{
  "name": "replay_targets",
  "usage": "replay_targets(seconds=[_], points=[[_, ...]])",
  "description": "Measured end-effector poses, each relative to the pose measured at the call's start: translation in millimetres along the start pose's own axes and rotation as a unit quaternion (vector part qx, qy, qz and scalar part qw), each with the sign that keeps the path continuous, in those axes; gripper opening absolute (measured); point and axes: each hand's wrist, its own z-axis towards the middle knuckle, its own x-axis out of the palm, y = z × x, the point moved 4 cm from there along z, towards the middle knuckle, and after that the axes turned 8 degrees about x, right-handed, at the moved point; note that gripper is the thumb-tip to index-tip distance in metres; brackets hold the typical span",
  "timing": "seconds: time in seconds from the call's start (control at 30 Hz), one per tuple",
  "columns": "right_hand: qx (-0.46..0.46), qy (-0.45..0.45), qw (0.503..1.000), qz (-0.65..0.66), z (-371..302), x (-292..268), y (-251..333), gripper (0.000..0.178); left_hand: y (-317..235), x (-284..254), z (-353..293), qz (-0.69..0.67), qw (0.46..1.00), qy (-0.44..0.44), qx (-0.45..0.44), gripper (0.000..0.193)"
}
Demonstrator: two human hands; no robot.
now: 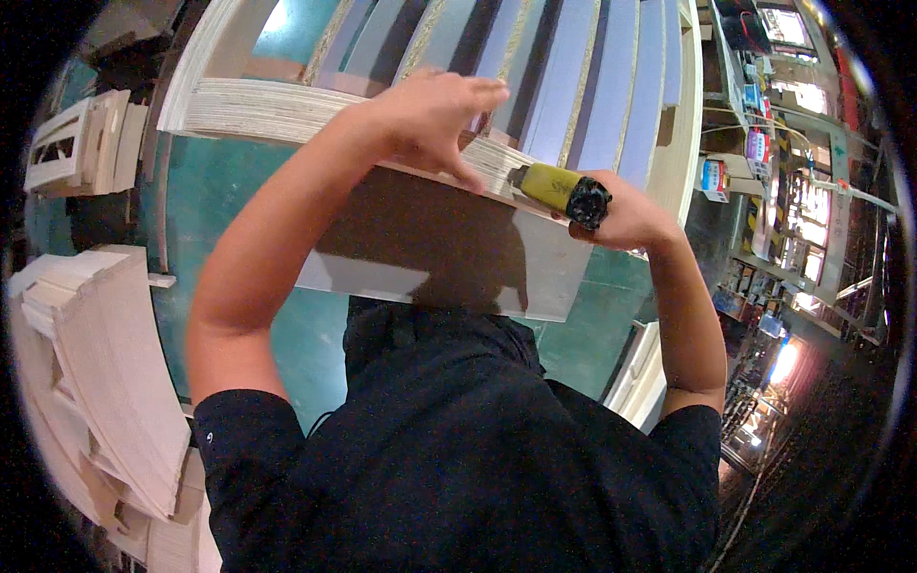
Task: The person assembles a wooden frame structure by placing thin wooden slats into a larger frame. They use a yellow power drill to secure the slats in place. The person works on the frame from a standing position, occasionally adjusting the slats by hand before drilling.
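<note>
Tool (pixel 552 184) seemingly in right hand (pixel 626 212), jutting left.

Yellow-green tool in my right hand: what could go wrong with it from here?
Your left hand is spread near the nose of the yellow-green tool, so a slip might strike it. The nose also sits close to the layered wooden rail, so a skewed angle could mar the wood.
</note>
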Motion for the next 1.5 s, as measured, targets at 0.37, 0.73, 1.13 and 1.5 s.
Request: replay_targets(seconds=[0.37, 0.73, 1.13, 1.5], points=[[-0.105, -0.070, 0.992, 0.023, -11, 12, 9, 0.036, 46, -33, 21, 0.161, 0.895, -0.013, -0.415, 0.059], [-0.128, -0.127, 0.983, -0.022, -10, 31, 5, 0.028, 44, -38, 20, 0.207, 0.855, 0.028, -0.475, 0.073], [-0.137, -0.130, 0.982, -0.007, -7, 42, -3, 0.030, 66, -27, 8, 0.230, 0.860, -0.008, -0.456, 0.079], [-0.145, -0.118, 0.982, -0.027, -3, 34, 1, 0.030, 79, -28, -10, 0.169, 0.897, -0.011, -0.408, 0.071]])
